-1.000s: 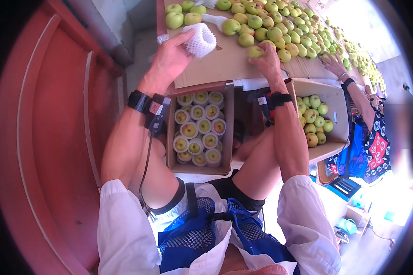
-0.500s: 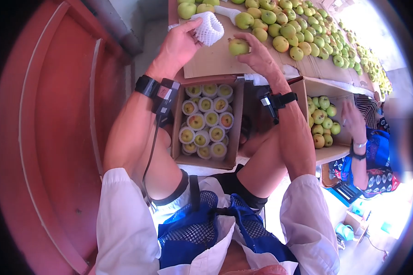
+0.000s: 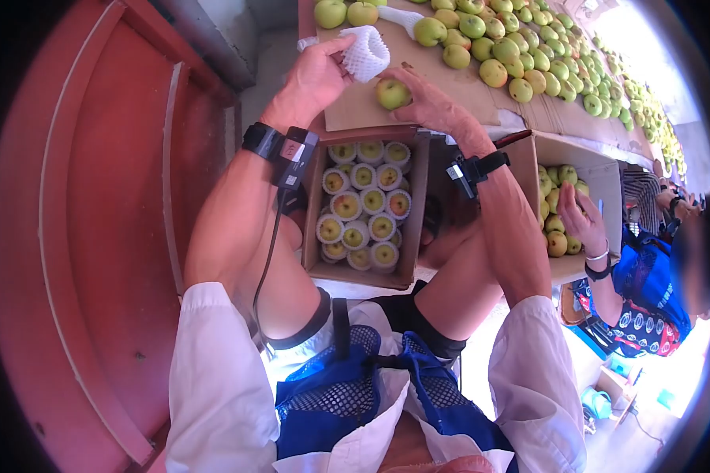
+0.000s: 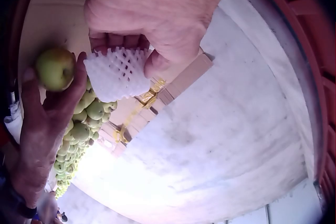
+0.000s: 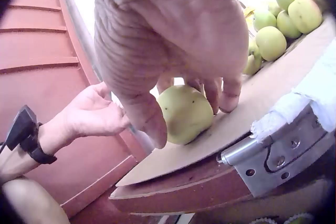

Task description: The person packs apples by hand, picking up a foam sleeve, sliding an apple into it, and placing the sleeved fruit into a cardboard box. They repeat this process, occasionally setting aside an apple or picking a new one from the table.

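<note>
My left hand (image 3: pixel 315 79) pinches a white foam net sleeve (image 3: pixel 364 55) between thumb and fingers, its round mouth spread open; the left wrist view shows the same sleeve (image 4: pixel 118 74) beneath the hand (image 4: pixel 152 14). Just to its right, my right hand (image 3: pixel 434 106) grips a yellow-green apple (image 3: pixel 392 93) by thumb and fingers. Apple and sleeve are close together, the apple outside the sleeve. In the right wrist view the apple (image 5: pixel 185 115) sits between the thumb and fingers, low over the cardboard.
Many loose apples (image 3: pixel 505 51) cover the cardboard-topped table (image 3: pixel 442 87). Below stands a box (image 3: pixel 312 236) of apples in foam sleeves. Right of it, another box (image 3: pixel 599 169) holds bare apples, with another person's hand (image 3: pixel 584 225) over it. A metal hinge (image 5: pixel 273 155) is at the table edge.
My right hand has carried the apple left from the pile, close to the sleeve. My left hand keeps its hold on the sleeve. The other person's hand has moved from the pile to the right box.
</note>
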Tool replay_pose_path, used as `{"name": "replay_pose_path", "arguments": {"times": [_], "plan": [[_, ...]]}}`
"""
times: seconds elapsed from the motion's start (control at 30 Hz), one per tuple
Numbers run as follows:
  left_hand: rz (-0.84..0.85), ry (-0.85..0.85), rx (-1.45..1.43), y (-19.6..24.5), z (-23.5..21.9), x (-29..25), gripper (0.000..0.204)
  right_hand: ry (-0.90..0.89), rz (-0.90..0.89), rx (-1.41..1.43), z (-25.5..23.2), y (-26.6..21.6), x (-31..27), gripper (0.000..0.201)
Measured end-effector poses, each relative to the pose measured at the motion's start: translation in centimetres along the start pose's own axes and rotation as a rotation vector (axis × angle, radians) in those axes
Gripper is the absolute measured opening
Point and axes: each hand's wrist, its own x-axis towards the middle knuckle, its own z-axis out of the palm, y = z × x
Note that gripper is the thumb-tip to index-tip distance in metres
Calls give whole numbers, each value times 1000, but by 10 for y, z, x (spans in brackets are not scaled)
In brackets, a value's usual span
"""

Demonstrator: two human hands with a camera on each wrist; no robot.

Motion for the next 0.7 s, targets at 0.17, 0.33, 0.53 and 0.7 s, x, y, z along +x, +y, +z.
{"name": "replay_pose_path", "arguments": {"times": [0.17, 0.33, 0.53, 0.7], "plan": [[2, -27, -10, 0, -1, 2, 37, 34, 3, 18, 0, 0, -2, 68], [14, -110, -44, 2, 14, -11, 36, 173, 224, 279, -32, -23, -6, 56], [-92, -340, -36, -2, 19, -9, 34, 145, 251, 1063, -34, -33, 1, 40], [-132, -423, -25, -6, 14, -5, 34, 138, 212, 1290, -34, -30, 0, 33]]}}
